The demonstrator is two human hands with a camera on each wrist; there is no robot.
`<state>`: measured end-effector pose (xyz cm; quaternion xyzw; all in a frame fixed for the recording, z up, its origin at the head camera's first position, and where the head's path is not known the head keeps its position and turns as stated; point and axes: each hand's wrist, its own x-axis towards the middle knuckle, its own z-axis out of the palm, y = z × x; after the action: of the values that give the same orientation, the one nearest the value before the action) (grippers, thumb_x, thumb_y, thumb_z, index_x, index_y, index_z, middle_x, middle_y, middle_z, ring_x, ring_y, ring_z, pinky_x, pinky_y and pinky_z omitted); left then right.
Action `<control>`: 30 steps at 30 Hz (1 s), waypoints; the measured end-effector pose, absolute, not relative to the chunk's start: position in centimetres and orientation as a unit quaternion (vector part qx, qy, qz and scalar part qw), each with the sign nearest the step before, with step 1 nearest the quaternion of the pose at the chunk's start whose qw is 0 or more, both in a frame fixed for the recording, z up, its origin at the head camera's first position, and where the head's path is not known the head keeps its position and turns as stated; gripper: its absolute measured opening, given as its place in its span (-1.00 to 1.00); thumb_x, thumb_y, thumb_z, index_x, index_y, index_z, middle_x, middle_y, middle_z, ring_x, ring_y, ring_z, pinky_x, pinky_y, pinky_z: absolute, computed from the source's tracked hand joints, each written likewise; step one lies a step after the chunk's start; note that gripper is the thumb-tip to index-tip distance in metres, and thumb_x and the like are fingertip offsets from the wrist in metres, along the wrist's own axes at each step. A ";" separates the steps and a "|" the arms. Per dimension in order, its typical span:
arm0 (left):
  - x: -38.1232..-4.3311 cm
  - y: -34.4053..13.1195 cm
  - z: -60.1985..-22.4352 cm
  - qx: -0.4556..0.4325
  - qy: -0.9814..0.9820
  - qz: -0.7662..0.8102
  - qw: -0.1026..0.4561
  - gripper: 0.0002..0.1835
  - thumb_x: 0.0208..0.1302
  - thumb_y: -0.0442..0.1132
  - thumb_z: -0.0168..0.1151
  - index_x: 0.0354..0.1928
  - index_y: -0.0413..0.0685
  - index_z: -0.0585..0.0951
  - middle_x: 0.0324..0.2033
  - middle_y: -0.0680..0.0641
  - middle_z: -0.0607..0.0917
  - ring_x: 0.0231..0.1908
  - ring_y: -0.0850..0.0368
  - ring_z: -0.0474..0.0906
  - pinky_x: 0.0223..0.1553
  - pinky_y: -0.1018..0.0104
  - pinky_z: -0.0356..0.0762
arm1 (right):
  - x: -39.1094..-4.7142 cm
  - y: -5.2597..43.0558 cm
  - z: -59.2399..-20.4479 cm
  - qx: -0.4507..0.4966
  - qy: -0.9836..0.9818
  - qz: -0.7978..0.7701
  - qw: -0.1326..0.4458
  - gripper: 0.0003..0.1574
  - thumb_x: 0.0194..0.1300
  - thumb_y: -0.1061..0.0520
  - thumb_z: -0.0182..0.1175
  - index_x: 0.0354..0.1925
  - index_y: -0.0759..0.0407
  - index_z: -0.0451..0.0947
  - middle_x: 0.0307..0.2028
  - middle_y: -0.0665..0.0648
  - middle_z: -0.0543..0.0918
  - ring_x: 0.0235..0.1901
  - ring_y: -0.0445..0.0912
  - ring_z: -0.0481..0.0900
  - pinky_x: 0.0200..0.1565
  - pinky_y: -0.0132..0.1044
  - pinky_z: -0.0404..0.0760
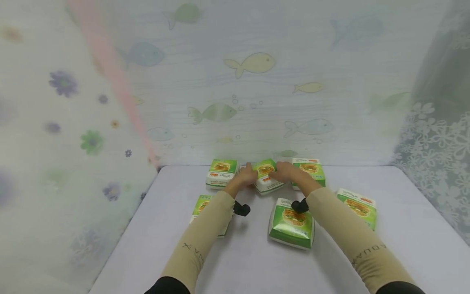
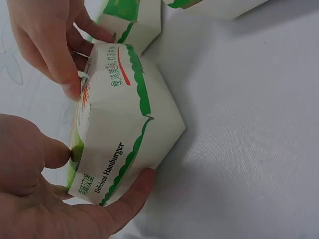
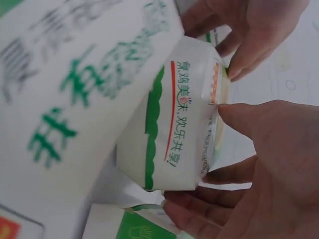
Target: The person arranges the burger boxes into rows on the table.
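A green-and-white hamburger box (image 1: 268,185) at the back middle of the table sits between both hands, turned slightly askew. My left hand (image 1: 247,176) grips its left side; in the left wrist view the thumb lies at the top edge and a finger reaches under the lower side. From the right, my right hand (image 1: 284,171) holds the same box, and the right wrist view shows its thumb (image 3: 237,117) at the top edge with fingers curled at the side. The lid appears closed. Similar boxes flank it: one back left (image 1: 222,173), one back right (image 1: 310,171).
Nearer to me, a hamburger box (image 1: 292,228) lies between the forearms. Another box (image 1: 201,203) is partly hidden by the left sleeve, and one more (image 1: 358,206) lies beyond the right sleeve. A fish-print curtain (image 1: 253,102) hangs along the back edge of the white table (image 1: 249,253).
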<state>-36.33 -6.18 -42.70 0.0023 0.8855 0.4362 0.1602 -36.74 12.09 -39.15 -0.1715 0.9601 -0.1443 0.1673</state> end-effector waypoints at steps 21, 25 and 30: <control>-33.7 -6.7 -42.2 0.006 0.835 0.504 0.221 -0.50 0.61 -0.30 -0.25 0.44 -0.44 0.11 0.03 -0.30 0.47 -0.04 -0.18 0.52 0.09 -0.10 0.62 | -36.8 12.3 -39.3 -0.141 0.941 -0.220 0.215 -0.57 0.58 0.10 -0.10 0.06 0.45 0.46 -0.30 0.24 0.55 -0.52 -0.09 0.43 -0.40 -0.26 0.50; -34.7 -6.7 -42.5 0.004 0.834 0.517 0.194 -0.55 0.61 -0.30 -0.27 0.40 -0.41 0.21 0.13 -0.32 0.47 -0.07 -0.07 0.46 0.07 -0.07 0.62 | -36.5 12.3 -39.0 -0.146 0.937 -0.224 0.226 -0.66 0.55 0.16 -0.11 -0.34 0.26 0.47 -0.60 0.03 0.36 -0.72 -0.20 0.21 -0.59 -0.37 0.33; -35.3 -6.5 -42.7 0.005 0.828 0.526 0.196 -0.55 0.62 -0.29 -0.27 0.40 -0.40 0.23 0.19 -0.34 0.46 -0.03 -0.06 0.47 0.05 -0.05 0.63 | -36.1 12.5 -38.7 -0.145 0.936 -0.228 0.225 -0.65 0.52 0.18 -0.10 -0.24 0.36 0.55 -0.55 0.07 0.45 -0.72 -0.22 0.24 -0.60 -0.39 0.34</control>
<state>-35.27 -6.51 -42.66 0.0050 0.8276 0.5260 0.1960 -36.09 12.47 -38.66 -0.1450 0.9362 -0.2276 0.2251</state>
